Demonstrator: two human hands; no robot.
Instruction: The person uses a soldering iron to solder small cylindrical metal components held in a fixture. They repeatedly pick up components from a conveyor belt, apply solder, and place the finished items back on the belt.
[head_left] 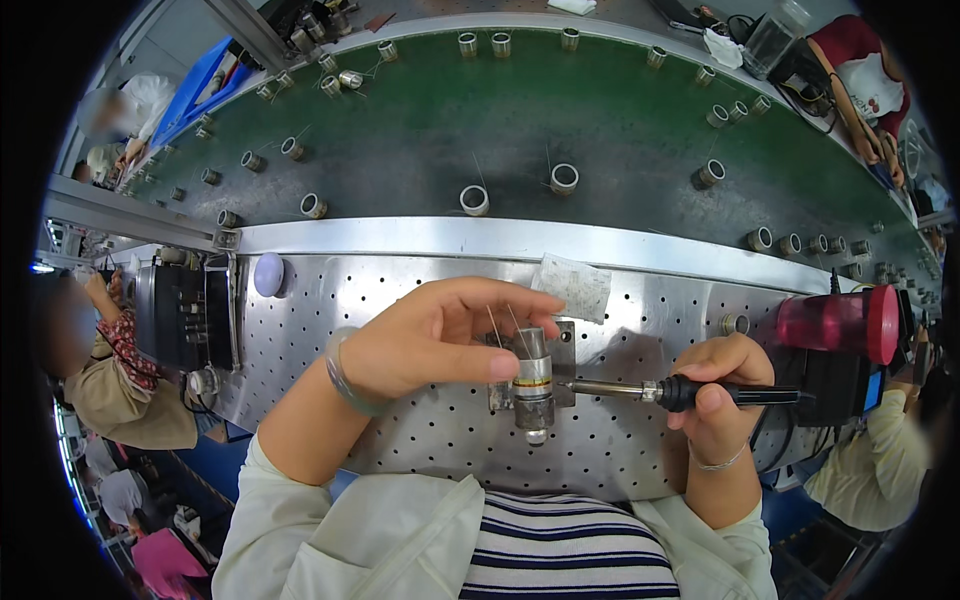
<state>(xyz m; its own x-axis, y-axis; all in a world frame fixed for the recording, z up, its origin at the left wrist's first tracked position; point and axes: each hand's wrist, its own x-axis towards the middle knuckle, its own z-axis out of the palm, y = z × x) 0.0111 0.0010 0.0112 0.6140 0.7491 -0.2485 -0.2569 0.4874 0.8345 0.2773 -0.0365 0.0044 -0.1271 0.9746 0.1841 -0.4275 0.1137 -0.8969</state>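
Perforated steel counter [420, 440] below a green conveyor belt [450, 130]; left hand [430, 335] pinches the small metal coil [533, 375] on its fixture to keep it steady; right hand [715, 395] grips a soldering iron [680, 392], tip touching the coil's right side.

A perforated steel bench [400, 440] carries a metal fixture [532, 385] — behind it, a white paper scrap [572, 285].

Single head-worn fisheye view, looking steeply down from above the person's chest, close over the perforated bench [420, 440], facing outward across the green conveyor [450, 130], edges bending toward the dark circular rim, no second view.
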